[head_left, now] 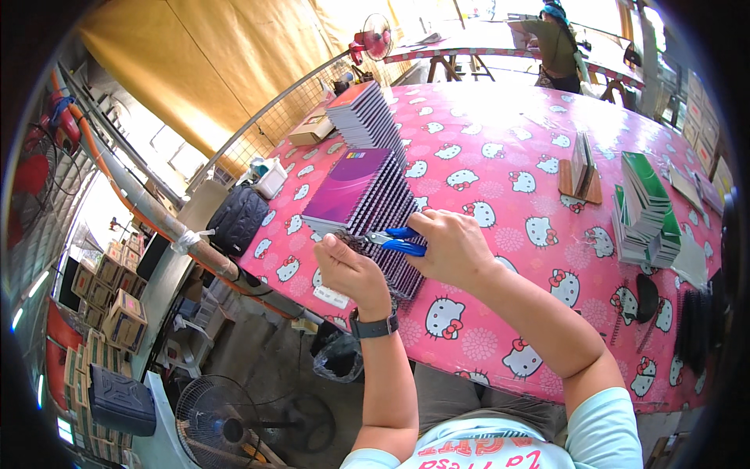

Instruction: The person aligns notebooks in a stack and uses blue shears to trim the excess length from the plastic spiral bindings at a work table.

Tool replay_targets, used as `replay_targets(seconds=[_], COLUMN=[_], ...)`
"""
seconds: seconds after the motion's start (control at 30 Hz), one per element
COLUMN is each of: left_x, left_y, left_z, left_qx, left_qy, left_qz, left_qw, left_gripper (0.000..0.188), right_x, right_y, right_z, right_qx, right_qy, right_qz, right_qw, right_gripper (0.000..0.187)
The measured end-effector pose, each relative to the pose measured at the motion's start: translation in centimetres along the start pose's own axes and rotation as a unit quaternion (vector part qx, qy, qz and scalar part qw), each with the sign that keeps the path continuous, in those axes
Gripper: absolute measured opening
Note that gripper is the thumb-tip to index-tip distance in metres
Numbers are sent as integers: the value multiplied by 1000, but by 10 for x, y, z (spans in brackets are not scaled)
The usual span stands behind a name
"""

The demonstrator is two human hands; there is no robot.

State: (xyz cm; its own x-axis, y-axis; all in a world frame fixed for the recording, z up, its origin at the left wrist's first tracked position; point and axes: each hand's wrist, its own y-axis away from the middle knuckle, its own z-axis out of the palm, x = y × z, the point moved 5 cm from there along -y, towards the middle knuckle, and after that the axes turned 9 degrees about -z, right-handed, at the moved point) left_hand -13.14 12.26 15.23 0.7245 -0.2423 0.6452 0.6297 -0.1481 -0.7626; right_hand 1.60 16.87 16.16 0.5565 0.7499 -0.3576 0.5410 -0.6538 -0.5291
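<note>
A tall stack of purple spiral notebooks (pixel 349 187) stands in front of me, the black coils along its right side. My right hand (pixel 457 248) is closed around the blue handles of a pair of cutting pliers (pixel 400 241). The metal jaws point left and reach the coil end at the near corner of an upper notebook. My left hand (pixel 353 270) is closed at that same corner, thumb up against the notebook's edge; its other fingertips are partly hidden. A dark watch is on my left wrist.
Behind stands a stack of orange-covered spiral notebooks (pixel 362 109). On the pink patterned table (pixel 484 305), green-covered books (pixel 648 211) and a wooden holder (pixel 580 184) lie right; black coils (pixel 694 332) sit at the edge. A black bag (pixel 239 219) is left. A person (pixel 556 51) stands far off.
</note>
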Motion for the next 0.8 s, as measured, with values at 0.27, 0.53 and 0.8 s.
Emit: replay_targets(seconds=[0.27, 0.53, 0.8], left_x=[0, -4, -2], left_y=[-1, -1, 0], left_z=[1, 0, 1], left_qx=[3, 7, -4], left_qy=[-3, -13, -16], left_qz=[14, 7, -8], left_qw=[1000, 1000, 1000], left_gripper=[42, 41, 41], right_x=[1, 7, 1], right_y=[6, 10, 11], right_z=[-1, 5, 17], right_qx=[172, 13, 15], right_qy=[115, -9, 28], right_qz=[-126, -13, -43], right_qw=[970, 1000, 999], right_gripper=[33, 33, 38])
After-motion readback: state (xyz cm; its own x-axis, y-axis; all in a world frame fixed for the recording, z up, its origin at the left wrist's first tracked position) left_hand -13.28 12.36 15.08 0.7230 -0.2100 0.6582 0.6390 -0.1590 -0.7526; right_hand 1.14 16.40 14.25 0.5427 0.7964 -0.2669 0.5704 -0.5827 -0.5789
